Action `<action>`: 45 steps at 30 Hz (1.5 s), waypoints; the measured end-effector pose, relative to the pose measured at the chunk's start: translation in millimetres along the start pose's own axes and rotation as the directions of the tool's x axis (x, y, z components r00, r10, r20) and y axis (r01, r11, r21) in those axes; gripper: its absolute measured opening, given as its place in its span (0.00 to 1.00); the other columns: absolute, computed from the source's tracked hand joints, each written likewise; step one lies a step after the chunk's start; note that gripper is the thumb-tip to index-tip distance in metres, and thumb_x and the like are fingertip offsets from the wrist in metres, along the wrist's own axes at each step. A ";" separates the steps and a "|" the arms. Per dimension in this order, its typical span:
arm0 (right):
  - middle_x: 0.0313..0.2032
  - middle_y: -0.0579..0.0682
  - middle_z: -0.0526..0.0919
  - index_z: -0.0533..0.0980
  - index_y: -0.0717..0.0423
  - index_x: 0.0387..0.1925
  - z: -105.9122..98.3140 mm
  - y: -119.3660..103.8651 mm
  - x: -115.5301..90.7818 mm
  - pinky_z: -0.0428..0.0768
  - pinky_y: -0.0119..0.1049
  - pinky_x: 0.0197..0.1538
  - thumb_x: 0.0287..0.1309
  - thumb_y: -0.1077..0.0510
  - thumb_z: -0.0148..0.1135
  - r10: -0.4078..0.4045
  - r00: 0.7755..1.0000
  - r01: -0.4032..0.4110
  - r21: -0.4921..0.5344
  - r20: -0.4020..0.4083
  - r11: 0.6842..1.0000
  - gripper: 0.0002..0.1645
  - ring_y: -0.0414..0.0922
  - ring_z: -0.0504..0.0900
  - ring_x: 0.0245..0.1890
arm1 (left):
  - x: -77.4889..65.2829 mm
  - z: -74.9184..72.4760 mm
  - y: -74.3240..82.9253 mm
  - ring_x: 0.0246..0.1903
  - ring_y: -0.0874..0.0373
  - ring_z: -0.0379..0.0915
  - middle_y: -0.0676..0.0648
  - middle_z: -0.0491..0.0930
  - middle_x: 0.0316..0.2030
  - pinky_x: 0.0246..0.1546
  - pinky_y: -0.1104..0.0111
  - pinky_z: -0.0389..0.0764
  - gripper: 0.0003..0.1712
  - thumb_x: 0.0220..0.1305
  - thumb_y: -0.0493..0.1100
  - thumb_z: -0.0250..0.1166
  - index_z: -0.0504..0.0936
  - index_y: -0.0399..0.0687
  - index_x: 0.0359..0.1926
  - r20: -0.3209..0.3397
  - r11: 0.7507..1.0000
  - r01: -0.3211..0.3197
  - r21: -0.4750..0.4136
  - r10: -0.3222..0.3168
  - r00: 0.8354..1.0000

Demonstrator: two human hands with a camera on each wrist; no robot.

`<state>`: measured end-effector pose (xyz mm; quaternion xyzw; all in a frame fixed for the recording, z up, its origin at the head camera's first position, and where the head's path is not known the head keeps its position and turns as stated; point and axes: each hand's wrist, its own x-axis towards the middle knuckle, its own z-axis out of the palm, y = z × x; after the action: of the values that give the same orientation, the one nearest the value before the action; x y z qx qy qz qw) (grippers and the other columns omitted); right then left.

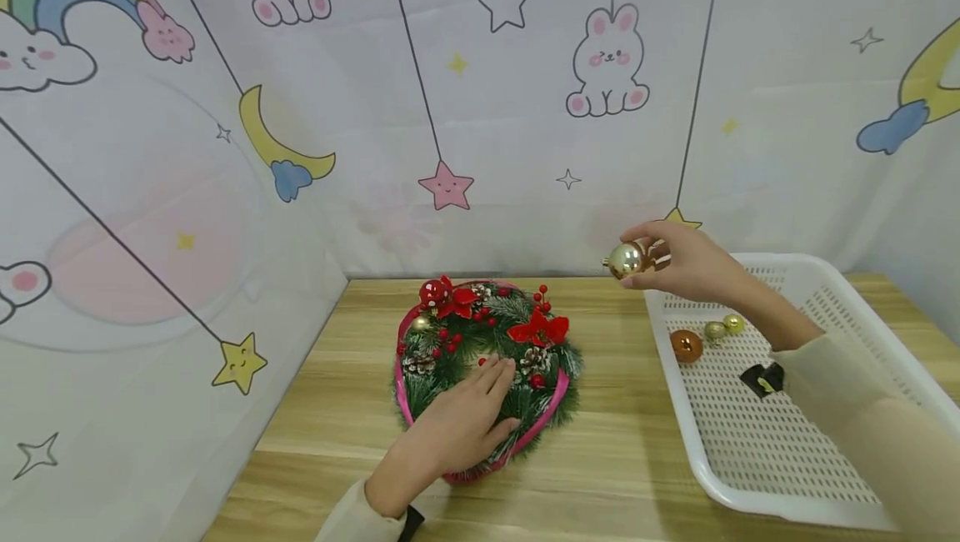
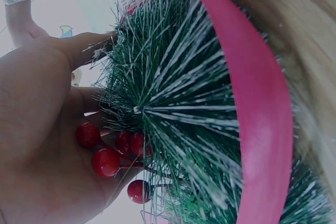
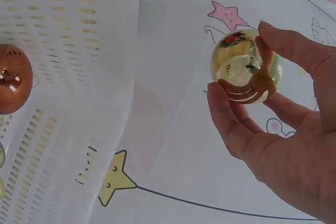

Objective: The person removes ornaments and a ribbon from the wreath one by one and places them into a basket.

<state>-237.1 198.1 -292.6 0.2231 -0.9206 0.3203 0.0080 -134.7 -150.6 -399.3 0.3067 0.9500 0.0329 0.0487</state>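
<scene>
A green Christmas wreath (image 1: 517,400) lies on the table, trimmed with pink ribbon (image 2: 262,114), red berries (image 2: 106,162), red flowers (image 1: 538,328), pine cones (image 1: 420,364) and a shiny red bauble (image 1: 433,293). My left hand (image 1: 461,421) rests on the wreath's near side with extended fingers; in the left wrist view the fingers are partly hidden by needles and berries. Above the table, right of the wreath, my right hand (image 1: 690,263) pinches a shiny gold bauble (image 3: 236,66) between thumb and fingertips. The bauble's hanger loop points left toward the wreath.
A white perforated basket (image 1: 690,425) stands on the right of the wooden table (image 1: 607,442). Inside lie a copper-orange bauble (image 1: 686,346), two small gold baubles (image 1: 715,332) and a small black object (image 1: 763,378). A patterned cloth (image 1: 517,133) hangs behind the table.
</scene>
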 end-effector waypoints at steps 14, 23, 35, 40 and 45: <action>0.57 0.65 0.83 0.75 0.61 0.65 -10.8 41.7 -39.9 0.90 0.51 0.50 0.60 0.49 0.78 0.084 0.995 -0.082 -0.057 0.049 0.995 0.37 0.63 0.86 0.55 | -0.4 -0.1 -0.9 0.83 0.45 0.51 0.40 0.56 0.83 0.78 0.53 0.69 0.43 0.81 0.58 0.56 0.55 0.41 0.83 -0.002 1.000 -0.003 -0.004 0.003 1.000; 0.57 0.66 0.84 0.76 0.66 0.63 -19.3 77.8 -62.7 0.87 0.34 0.40 0.58 0.55 0.78 0.093 0.993 -0.086 -0.098 0.073 0.991 0.35 0.66 0.87 0.53 | -0.7 -1.1 -0.4 0.83 0.46 0.51 0.41 0.56 0.83 0.79 0.53 0.69 0.43 0.81 0.59 0.56 0.55 0.42 0.83 0.004 1.000 0.002 -0.011 -0.002 1.000; 0.54 0.59 0.86 0.78 0.66 0.60 -19.2 119.1 -74.5 0.90 0.36 0.45 0.53 0.58 0.81 0.069 0.984 -0.053 -0.102 0.162 0.993 0.34 0.46 0.89 0.46 | -0.3 1.5 -0.4 0.84 0.46 0.50 0.42 0.56 0.83 0.79 0.53 0.68 0.43 0.81 0.59 0.56 0.55 0.42 0.83 0.008 1.000 -0.001 -0.014 0.001 1.000; 0.52 0.57 0.87 0.78 0.67 0.59 -22.0 135.0 -76.4 0.91 0.45 0.49 0.53 0.56 0.81 0.106 0.967 -0.080 -0.118 0.231 0.990 0.35 0.49 0.88 0.47 | 0.4 0.3 -0.6 0.83 0.47 0.51 0.41 0.56 0.83 0.79 0.54 0.68 0.43 0.81 0.59 0.55 0.54 0.43 0.83 0.005 1.000 0.002 0.001 -0.002 1.000; 0.50 0.58 0.87 0.77 0.71 0.60 -25.4 146.2 -78.4 0.90 0.39 0.45 0.54 0.58 0.80 0.146 0.935 -0.110 -0.126 0.323 0.986 0.36 0.50 0.88 0.47 | -0.1 -1.3 -0.6 0.83 0.47 0.51 0.41 0.56 0.83 0.79 0.54 0.68 0.43 0.81 0.58 0.56 0.54 0.42 0.83 0.005 1.000 0.003 -0.005 -0.003 1.000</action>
<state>-230.6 346.6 -370.5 0.2127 -0.9371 0.2289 -0.1559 -135.1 -151.1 -398.0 0.3053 0.9502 0.0345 0.0518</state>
